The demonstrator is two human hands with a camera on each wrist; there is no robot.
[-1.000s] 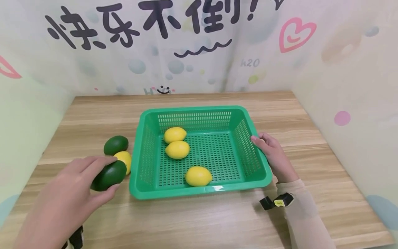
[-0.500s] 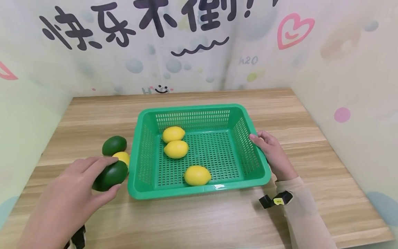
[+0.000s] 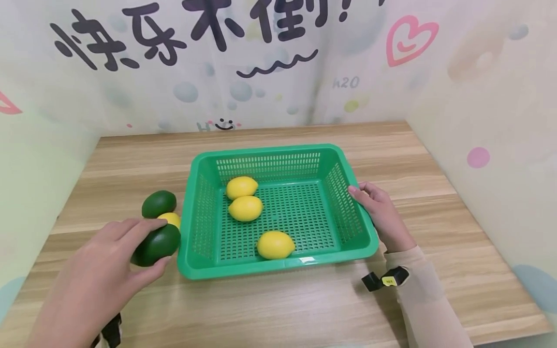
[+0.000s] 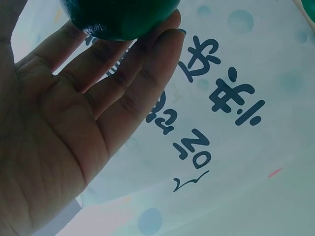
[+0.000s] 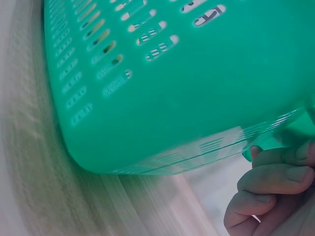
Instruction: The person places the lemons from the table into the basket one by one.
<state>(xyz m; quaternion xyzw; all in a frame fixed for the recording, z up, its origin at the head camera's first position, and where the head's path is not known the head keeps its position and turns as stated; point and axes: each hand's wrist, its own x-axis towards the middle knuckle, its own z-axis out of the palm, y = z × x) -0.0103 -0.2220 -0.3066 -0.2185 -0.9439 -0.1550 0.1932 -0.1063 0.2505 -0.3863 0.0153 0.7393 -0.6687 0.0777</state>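
In the head view my left hand holds a smooth dark green oval fruit between thumb and fingers, just left of the green plastic basket. The left wrist view shows the lower part of this green fruit against my fingertips. Behind it lie a second dark green fruit and a partly hidden lemon. My right hand grips the basket's right rim, thumb on top. Its fingers curl by the rim in the right wrist view. Inside the basket lie three lemons.
A wood-grain table carries everything. A printed cloth wall with black characters stands behind it, and pale walls flank both sides.
The head view has shifted slightly. My left hand, still holding the green fruit, has come slightly nearer the basket and covers more of the lemon outside it. The right hand keeps its grip.
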